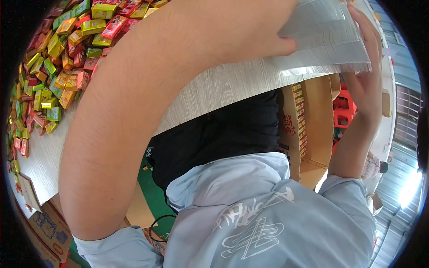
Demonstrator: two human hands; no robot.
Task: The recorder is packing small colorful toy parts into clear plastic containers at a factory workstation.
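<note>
A thick stack of clear plastic sheets [319,47] lies at the table's near edge, top right. Whether these are loose sheets or flattened boxes I cannot tell. My left hand [263,29] grips its left end, the thumb pressed against the plastic; the other fingers run out of view at the top. Round the right end wraps my right hand [365,53], with fingers along the side and the palm low by the near corner. Beneath both lies the pale wood-grain table [214,89].
Many small red, yellow, green and orange boxes [67,53] are heaped at the far left, partly behind my left forearm. Below the table's edge stands an open cardboard carton [317,120] with small packs along one wall. A red plastic stool [343,107] is behind it; more cartons [44,232] sit lower left.
</note>
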